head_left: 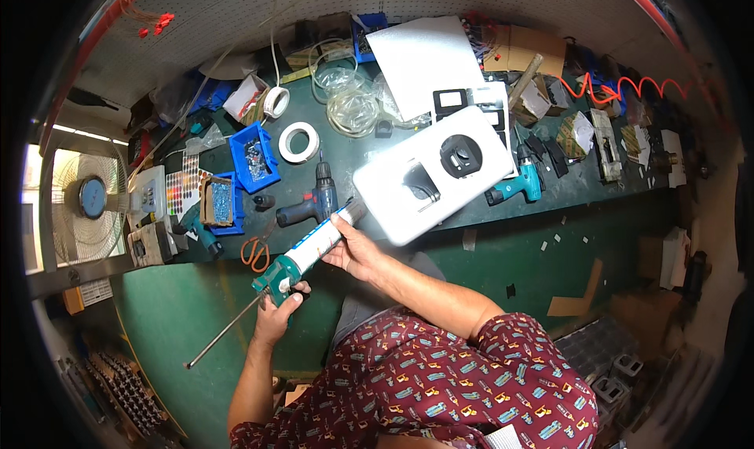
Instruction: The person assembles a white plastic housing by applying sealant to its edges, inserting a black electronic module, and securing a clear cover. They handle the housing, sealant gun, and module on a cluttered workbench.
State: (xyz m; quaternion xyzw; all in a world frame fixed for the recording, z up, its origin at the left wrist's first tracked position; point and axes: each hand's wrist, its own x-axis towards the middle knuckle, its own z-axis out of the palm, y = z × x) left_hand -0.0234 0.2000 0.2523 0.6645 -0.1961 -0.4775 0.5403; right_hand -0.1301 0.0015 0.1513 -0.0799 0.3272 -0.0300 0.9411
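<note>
A green caulking gun [277, 276] with a white sealant cartridge [312, 247] lies slantwise across both my hands. My left hand [276, 317] is closed round its handle and trigger, and the long metal rod [222, 334] sticks out behind toward the lower left. Farther forward, my right hand [351, 250] grips the front part of the cartridge. The gun's tip points up and right, close to the left edge of a white plastic housing [386, 184]. That housing rests at the bench's front edge, with a round black recess [461, 157] and a second opening [421, 184] in it.
On the green bench [294, 178] lie a black drill [320, 198], orange-handled scissors [255, 253], a tape roll [299, 142] and blue parts bins [254, 157]. A teal drill [521, 182] lies right of the housing. A fan [91, 197] stands at far left.
</note>
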